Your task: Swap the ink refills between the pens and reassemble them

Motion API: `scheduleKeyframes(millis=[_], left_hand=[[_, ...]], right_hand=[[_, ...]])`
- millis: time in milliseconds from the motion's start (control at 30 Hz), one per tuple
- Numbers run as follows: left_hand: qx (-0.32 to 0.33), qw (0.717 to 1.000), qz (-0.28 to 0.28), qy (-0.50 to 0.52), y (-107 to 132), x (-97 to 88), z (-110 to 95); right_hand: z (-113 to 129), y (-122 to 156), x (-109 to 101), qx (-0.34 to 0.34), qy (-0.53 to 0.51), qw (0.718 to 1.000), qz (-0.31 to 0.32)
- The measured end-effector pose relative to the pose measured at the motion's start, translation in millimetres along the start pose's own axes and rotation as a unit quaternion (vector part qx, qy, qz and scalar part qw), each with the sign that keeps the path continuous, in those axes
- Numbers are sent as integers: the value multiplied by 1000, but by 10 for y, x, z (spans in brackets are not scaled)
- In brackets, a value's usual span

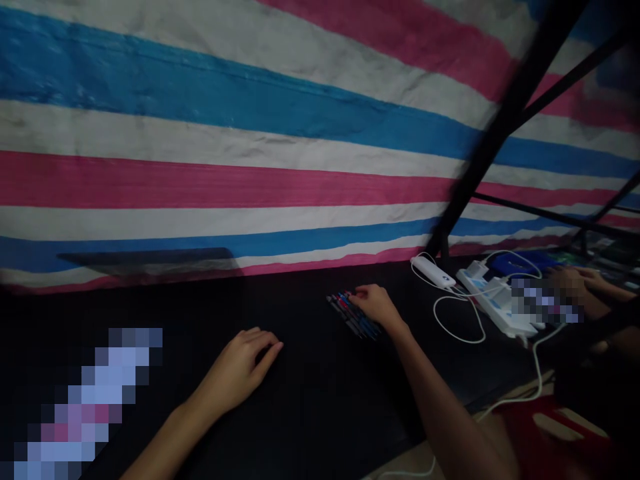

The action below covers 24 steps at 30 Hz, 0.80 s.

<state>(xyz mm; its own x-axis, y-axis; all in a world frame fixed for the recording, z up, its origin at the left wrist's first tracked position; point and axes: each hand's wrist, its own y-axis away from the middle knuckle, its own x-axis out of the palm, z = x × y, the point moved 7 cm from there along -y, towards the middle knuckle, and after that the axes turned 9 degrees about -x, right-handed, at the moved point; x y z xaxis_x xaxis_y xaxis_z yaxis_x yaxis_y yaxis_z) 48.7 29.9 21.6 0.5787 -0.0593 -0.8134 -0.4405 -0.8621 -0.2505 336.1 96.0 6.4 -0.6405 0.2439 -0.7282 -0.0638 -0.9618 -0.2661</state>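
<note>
My left hand (pixel 239 372) rests palm down on the black table (pixel 310 400), fingers loosely curled and holding nothing. My right hand (pixel 376 305) reaches further out and lies on a row of pens (pixel 350 313) with red, blue and dark barrels, laid side by side on the table. Its fingertips touch the pens; whether it grips one I cannot tell.
A red, white and blue striped tarp (pixel 250 133) hangs behind the table. A white power bank (pixel 433 272), white cables (pixel 460 320) and a white power strip (pixel 495 300) lie at the right. Another person's hands (pixel 575 287) work there. Black frame bars (pixel 500 127) slant up.
</note>
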Motion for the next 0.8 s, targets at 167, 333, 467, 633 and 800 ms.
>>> scheduleKeyframes(millis=[167, 333, 467, 633, 800], left_hand=[[-12, 1000, -1, -20, 10, -34, 4], [1, 1000, -9, -23, 17, -50, -20], [9, 997, -6, -70, 24, -44, -20], [15, 995, 0, -103, 23, -54, -28], [19, 996, -4, -88, 10, -52, -28]], right_hand=[[160, 97, 129, -42, 75, 993, 84], [178, 225, 192, 19, 218, 971, 101], [275, 290, 311, -7, 248, 962, 117], [552, 323, 492, -99, 218, 965, 109], [960, 274, 753, -259, 158, 941, 151]])
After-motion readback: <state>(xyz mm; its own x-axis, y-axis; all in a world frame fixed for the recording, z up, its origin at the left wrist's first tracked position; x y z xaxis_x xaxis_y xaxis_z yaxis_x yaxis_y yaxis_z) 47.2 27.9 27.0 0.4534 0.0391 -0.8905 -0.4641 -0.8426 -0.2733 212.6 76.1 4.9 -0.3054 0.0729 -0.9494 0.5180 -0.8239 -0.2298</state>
